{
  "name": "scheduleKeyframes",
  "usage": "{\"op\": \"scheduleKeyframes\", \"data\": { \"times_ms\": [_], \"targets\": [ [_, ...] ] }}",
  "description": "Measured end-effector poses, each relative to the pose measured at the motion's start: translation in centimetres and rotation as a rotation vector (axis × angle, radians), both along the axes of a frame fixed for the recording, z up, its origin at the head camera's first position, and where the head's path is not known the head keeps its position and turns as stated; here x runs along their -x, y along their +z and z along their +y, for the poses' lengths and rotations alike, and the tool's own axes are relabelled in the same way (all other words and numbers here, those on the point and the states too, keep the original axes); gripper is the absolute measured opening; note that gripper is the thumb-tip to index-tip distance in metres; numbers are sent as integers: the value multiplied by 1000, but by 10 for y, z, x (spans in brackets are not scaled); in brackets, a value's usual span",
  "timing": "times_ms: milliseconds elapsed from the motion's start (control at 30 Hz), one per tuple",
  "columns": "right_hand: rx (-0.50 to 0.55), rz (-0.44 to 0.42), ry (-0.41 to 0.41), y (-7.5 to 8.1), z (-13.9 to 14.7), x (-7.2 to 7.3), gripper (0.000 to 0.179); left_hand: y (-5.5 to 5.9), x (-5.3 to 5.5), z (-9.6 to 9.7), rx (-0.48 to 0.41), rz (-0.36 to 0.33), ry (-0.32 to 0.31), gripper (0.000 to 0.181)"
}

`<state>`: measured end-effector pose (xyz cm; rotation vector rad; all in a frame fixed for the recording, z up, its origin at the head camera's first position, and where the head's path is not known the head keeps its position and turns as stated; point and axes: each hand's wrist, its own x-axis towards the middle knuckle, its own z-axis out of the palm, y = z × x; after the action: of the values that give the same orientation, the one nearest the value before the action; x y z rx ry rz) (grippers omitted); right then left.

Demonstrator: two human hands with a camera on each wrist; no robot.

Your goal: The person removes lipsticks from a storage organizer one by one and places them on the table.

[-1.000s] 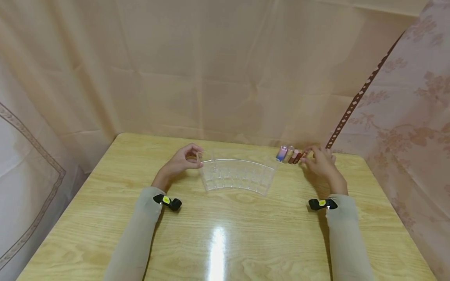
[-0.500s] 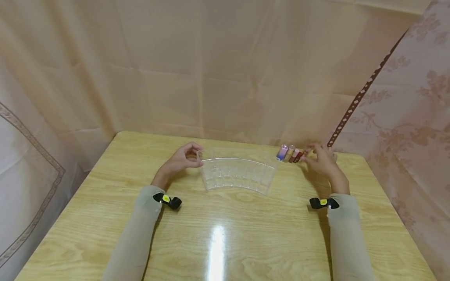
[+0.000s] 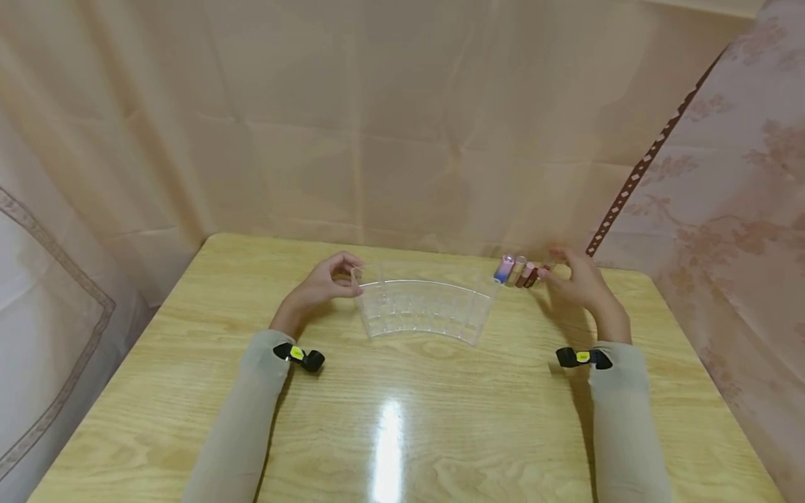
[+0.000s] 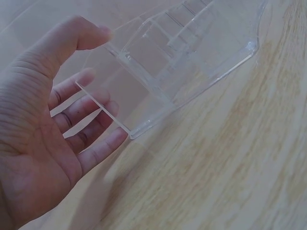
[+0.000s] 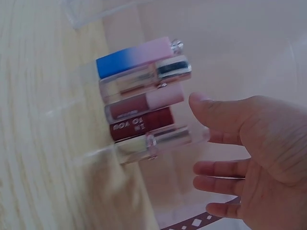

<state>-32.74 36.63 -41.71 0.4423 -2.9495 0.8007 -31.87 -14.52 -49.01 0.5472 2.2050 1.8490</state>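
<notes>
A clear plastic organizer (image 3: 428, 307), fan-shaped with small compartments, stands on the wooden table near its back edge. My left hand (image 3: 327, 283) holds its left end. In the left wrist view the thumb lies at the top edge, with the fingers (image 4: 91, 112) at the side wall. To the right of the organizer, several lip gloss tubes stand side by side in a row. A pink-and-blue tube (image 5: 134, 56) is at one end, then a clear one (image 5: 144, 79), a pink-capped one (image 5: 144, 101), a dark red one (image 5: 141, 123) and a clear-and-gold one (image 5: 152, 143). My right hand (image 3: 578, 283) is beside that last tube, thumb and fingers spread apart.
The wooden table (image 3: 440, 419) ends just behind the organizer and tubes, where a beige curtain (image 3: 409, 140) hangs. A floral cloth (image 3: 742, 230) with a brown border hangs at the right, a white cloth (image 3: 50, 314) at the left.
My right hand has drawn slightly to the right, its thumb and index finger spreading wider beside the last tube. The left hand, organizer and tubes keep their places.
</notes>
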Motion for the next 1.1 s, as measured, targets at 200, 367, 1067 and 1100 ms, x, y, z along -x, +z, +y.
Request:
{"op": "scheduleKeyframes", "data": {
  "times_ms": [200,367,1067,1100],
  "targets": [
    [23,-30,11,5,-1,0,67,-5,3,0,-3,5,-5,54],
    [36,-27,-3,9,-4,-4,67,-9,4,0,-16,4,-20,53],
    [108,110,-31,28,-25,-15,53,-4,3,-6,90,28,-10,52],
    [111,115,-29,28,-26,-16,53,-3,2,-6,102,38,-11,52]
  ]
}}
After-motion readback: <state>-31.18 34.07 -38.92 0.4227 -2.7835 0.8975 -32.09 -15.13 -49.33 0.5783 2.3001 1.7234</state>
